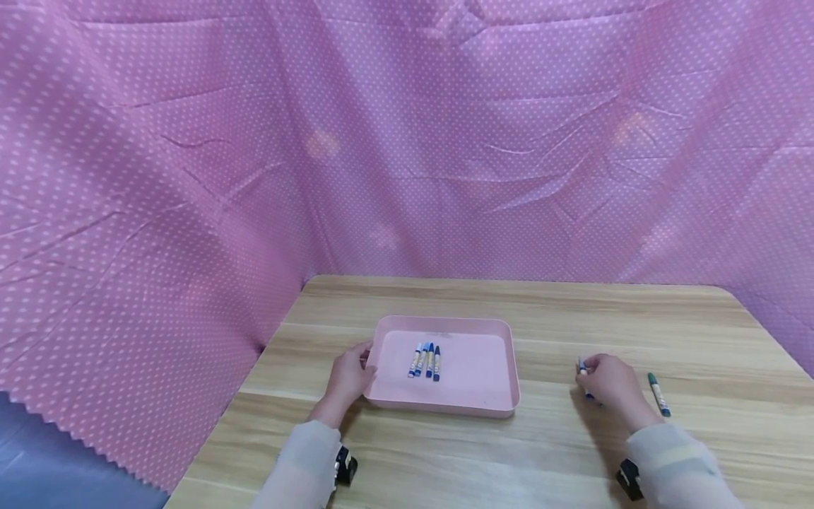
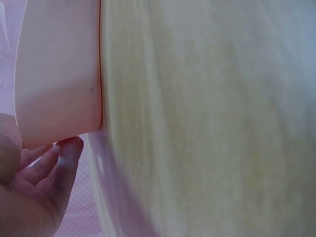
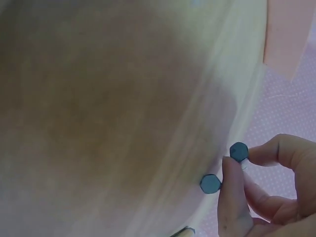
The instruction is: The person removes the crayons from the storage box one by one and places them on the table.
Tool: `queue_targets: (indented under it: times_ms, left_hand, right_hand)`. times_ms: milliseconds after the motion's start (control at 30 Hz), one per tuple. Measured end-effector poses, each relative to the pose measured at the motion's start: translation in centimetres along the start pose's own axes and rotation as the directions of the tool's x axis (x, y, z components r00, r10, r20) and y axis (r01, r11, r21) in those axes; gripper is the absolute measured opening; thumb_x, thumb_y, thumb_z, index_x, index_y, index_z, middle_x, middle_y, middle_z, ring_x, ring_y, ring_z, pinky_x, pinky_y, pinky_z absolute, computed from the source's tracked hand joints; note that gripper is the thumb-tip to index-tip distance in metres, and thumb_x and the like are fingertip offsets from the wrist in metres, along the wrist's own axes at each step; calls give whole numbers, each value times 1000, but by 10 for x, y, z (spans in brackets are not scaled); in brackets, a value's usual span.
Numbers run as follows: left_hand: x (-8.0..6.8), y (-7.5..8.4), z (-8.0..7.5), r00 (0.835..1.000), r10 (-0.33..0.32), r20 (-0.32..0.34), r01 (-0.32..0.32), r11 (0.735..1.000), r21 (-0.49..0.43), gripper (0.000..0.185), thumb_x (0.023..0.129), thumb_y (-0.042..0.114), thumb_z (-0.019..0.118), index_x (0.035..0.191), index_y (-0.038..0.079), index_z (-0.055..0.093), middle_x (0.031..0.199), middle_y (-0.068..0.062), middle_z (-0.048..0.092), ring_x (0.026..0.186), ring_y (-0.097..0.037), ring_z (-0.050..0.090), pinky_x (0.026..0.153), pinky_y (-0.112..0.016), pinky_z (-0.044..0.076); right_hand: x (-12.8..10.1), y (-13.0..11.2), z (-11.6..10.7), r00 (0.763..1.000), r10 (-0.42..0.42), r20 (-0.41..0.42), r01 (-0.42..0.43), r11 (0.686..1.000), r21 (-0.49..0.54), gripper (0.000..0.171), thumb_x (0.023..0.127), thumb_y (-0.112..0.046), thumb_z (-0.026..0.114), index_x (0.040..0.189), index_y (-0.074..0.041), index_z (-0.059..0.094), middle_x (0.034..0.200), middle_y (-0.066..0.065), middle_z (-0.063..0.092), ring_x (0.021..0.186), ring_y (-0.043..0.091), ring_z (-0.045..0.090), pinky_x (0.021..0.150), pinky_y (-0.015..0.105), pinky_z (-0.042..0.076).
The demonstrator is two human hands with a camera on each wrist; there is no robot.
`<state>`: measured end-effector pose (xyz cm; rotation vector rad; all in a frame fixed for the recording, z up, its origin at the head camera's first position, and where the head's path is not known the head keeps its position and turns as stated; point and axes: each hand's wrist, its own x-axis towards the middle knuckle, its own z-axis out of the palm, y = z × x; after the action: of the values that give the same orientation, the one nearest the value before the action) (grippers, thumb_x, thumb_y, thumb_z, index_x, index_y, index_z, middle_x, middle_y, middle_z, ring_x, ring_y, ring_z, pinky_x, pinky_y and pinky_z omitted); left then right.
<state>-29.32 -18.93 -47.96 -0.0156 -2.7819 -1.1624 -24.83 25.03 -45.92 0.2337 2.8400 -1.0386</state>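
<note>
4 blue crayons (image 1: 425,360) already in pink tray (image 1: 483,399), frame centre. L hand (image 1: 348,376) fingers relaxed, resting on tray's left rim. R hand (image 1: 609,382) pinching 2 blue crayons (image 3: 239,151), lower right. Green crayon (image 1: 658,394) beside it on wooden table (image 1: 559,311), not yet trayed.

crayon labels in tray (image 1: 473,406) too small to read, right hand (image 1: 610,385) hiding held crayons

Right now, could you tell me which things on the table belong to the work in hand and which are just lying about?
In hand:
- pink tray, left hand at its edge
- four crayons in the tray
- blue crayons pinched by the right hand

Lying about:
- green crayon on the table, beside the right hand, untouched
- pink dotted cloth behind
</note>
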Motion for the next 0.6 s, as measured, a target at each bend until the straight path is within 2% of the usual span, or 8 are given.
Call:
queue_targets:
  times_ms: [133,333,600]
  left_hand:
    - [-1,1,0,1000,2,2,-2,1000,6,47,82,-5,68,128,-3,56,108,-16,66,94,-26,62,82,-36,54]
    - [-2,1,-1,1000,20,0,-20,1000,18,46,82,-5,68,127,-4,57,108,-17,66,95,-27,62,83,-38,54]
    - [-5,0,-1,999,34,-6,-34,999,17,47,82,-5,68,127,-4,56,107,-17,66,95,-28,62,84,-38,53]
  right_hand:
    - [0,-2,2,1000,-13,-8,12,998,-68,41,84,-11,64,111,18,53,89,19,63,70,20,59,60,35,52]
    - [0,-4,4,999,-37,-20,35,994,-108,36,80,-8,66,105,17,56,91,23,62,74,25,59,64,40,52]
    - [-1,-6,-1,998,-56,-11,54,991,-122,41,83,-10,64,111,18,54,98,29,61,81,33,60,71,47,52]
